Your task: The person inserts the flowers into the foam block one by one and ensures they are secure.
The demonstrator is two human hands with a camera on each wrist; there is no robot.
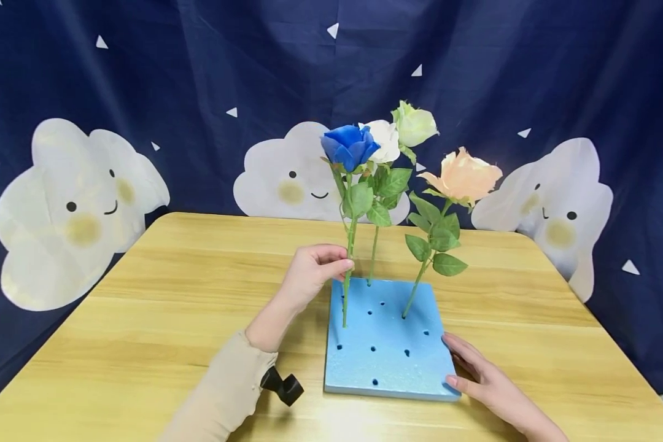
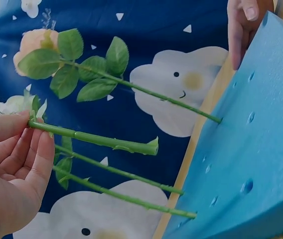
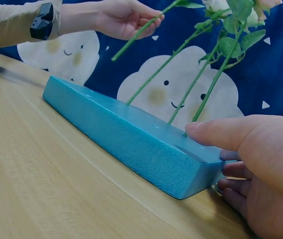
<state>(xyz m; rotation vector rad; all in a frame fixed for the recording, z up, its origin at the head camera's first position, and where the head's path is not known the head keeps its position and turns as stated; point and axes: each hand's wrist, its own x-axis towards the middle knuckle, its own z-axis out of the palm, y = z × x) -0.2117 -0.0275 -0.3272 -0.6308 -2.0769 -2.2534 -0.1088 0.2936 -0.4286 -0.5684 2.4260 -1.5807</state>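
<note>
My left hand (image 1: pixel 312 273) pinches the green stem of a blue rose (image 1: pixel 349 147) between thumb and fingers. In the left wrist view, the cut lower end of that stem (image 2: pixel 96 137) is free, apart from the holed blue foam block (image 1: pixel 389 368). A peach rose (image 1: pixel 466 177), a white rose (image 1: pixel 385 141) and a pale green rose (image 1: pixel 415 126) stand with their stems in the block. My right hand (image 1: pixel 488 380) rests at its right edge, fingers loosely extended along the side; the thumb lies at the top edge in the right wrist view.
The foam block sits on a wooden table (image 1: pixel 171 307). Several small holes dot its top. Behind the table hangs a dark blue cloth (image 1: pixel 276 67) with smiling clouds. A black wrist device (image 1: pixel 282 385) is strapped on the left sleeve.
</note>
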